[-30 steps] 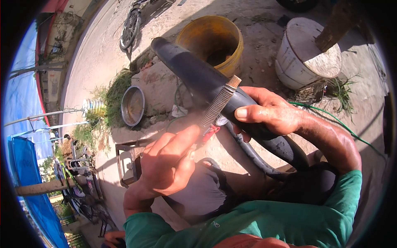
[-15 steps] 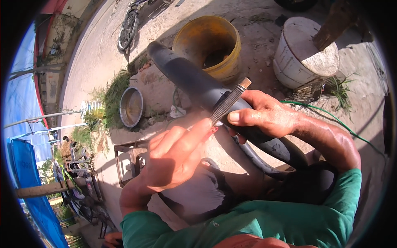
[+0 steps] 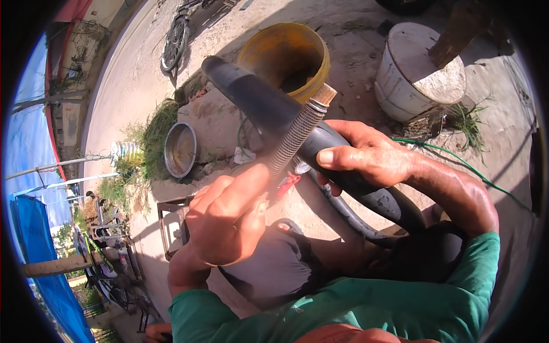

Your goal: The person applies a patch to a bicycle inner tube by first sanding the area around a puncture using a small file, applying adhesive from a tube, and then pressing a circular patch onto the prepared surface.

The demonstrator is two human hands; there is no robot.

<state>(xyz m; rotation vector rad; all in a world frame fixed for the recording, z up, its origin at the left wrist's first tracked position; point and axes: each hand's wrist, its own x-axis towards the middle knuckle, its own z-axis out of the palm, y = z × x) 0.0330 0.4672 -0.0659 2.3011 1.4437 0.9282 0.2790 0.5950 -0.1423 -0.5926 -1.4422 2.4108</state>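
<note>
My left hand (image 3: 226, 220) is closed around the lower end of a wooden rod wrapped in a ribbed metal coil (image 3: 298, 132). Bare wood shows at the rod's upper tip. The coil lies slantwise across a black rubber inner tube (image 3: 254, 100), seemingly against its surface. My right hand (image 3: 366, 154) grips the tube just right of the rod, thumb on top and fingers curled beneath. From there the tube bends back down toward my lap. A small red piece (image 3: 287, 184) shows beside my left fingers; its kind cannot be made out.
Beyond the tube stands a yellow bucket (image 3: 251, 54), with a lidded white bucket (image 3: 394, 86) to its right. A metal basin (image 3: 167, 154) lies by grass on the left. A green hose (image 3: 452, 150) runs along the ground at right. Bicycle parts (image 3: 108, 257) are heaped at far left.
My left hand has drawn back toward the lower left, and more of the coil-wrapped rod now shows. The rod's tip has shifted up and left. My right hand keeps its grip on the tube.
</note>
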